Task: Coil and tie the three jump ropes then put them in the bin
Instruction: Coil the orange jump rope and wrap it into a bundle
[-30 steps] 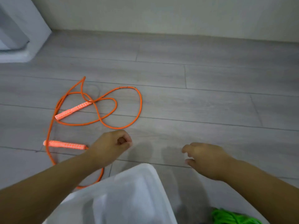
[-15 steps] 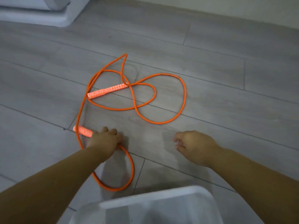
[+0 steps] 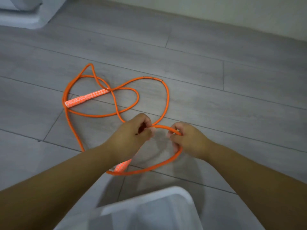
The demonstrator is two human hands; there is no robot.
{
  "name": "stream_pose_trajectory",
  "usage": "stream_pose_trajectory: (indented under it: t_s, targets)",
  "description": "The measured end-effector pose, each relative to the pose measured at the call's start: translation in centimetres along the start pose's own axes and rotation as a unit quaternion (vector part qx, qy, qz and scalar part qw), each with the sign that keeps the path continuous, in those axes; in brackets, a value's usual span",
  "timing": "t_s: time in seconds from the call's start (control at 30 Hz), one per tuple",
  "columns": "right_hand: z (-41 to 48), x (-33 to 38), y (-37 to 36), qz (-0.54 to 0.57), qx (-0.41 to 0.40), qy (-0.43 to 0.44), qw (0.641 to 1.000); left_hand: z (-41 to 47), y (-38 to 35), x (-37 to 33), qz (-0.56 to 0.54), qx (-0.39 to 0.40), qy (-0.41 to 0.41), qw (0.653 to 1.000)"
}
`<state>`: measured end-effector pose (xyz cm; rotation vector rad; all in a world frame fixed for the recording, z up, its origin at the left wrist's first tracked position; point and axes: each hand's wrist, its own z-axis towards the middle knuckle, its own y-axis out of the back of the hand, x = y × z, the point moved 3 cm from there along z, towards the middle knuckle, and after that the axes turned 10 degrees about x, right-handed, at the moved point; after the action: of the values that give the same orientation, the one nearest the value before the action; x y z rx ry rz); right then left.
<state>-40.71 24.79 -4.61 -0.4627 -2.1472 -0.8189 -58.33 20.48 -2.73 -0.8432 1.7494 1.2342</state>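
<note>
An orange jump rope (image 3: 166, 100) lies in loose loops on the grey floor. One patterned orange-white handle (image 3: 86, 97) rests flat at the left. The other handle (image 3: 122, 166) is lifted and hangs below my left hand (image 3: 131, 136), which grips the rope near it. My right hand (image 3: 187, 140) pinches the same rope a short way along, so a small loop of rope curves between and under both hands. A white translucent bin (image 3: 181, 191) stands at the bottom centre, just below my arms.
A white appliance or furniture base (image 3: 25, 12) occupies the top left corner. A pale wall and skirting (image 3: 232, 12) run along the top right. The grey plank floor stretches open to the right of the rope.
My left hand has lifted the near handle off the floor and moved right. My right hand has taken hold of the rope, forming a loop between the hands. The camera has tilted nearer.
</note>
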Motion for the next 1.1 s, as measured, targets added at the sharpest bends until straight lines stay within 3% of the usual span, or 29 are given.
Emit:
stream_pose_trajectory:
  t_s: [0.17, 0.3, 0.4, 0.47, 0.57, 0.67, 0.8, 0.93, 1.0, 1.1]
  targets:
    - [-7.1, 0.4, 5.7, -0.023, -0.120, 0.008, 0.992, -0.4, -0.3, -5.0, 0.100, 0.002, -0.065, 0.993]
    - [-14.5, 0.7, 9.4, 0.063, -0.179, 0.009, 0.982, -1.3, -1.3, -11.3, 0.162, 0.021, -0.153, 0.975]
    - [-20.8, 1.1, 10.9, 0.180, -0.219, 0.026, 0.959, -1.8, -2.3, -15.8, 0.188, 0.019, -0.175, 0.966]
    - [-24.8, 1.6, 11.8, 0.197, -0.257, 0.033, 0.946, -2.4, -3.2, -18.8, 0.197, 0.022, -0.183, 0.963]
    - [-31.1, 2.5, 13.2, 0.163, -0.322, 0.048, 0.931, -4.0, -4.7, -23.8, 0.212, 0.012, -0.231, 0.950]
    - [-37.2, 3.3, 14.7, 0.018, -0.392, 0.027, 0.920, -6.0, -6.0, -28.1, 0.203, 0.002, -0.259, 0.944]
    - [-44.7, 3.3, 16.5, -0.039, -0.510, -0.049, 0.858, -8.6, -6.8, -32.9, 0.205, -0.029, -0.284, 0.936]
    - [-49.9, 3.5, 16.7, 0.061, -0.526, -0.134, 0.838, -10.7, -7.5, -36.5, 0.188, -0.054, -0.262, 0.945]
    - [-51.6, 3.7, 16.2, 0.176, -0.511, -0.112, 0.834, -11.8, -8.6, -37.7, 0.176, -0.038, -0.254, 0.950]
    - [-54.0, 3.9, 15.2, 0.318, -0.508, -0.052, 0.798, -13.1, -10.2, -38.1, 0.134, -0.025, -0.231, 0.963]
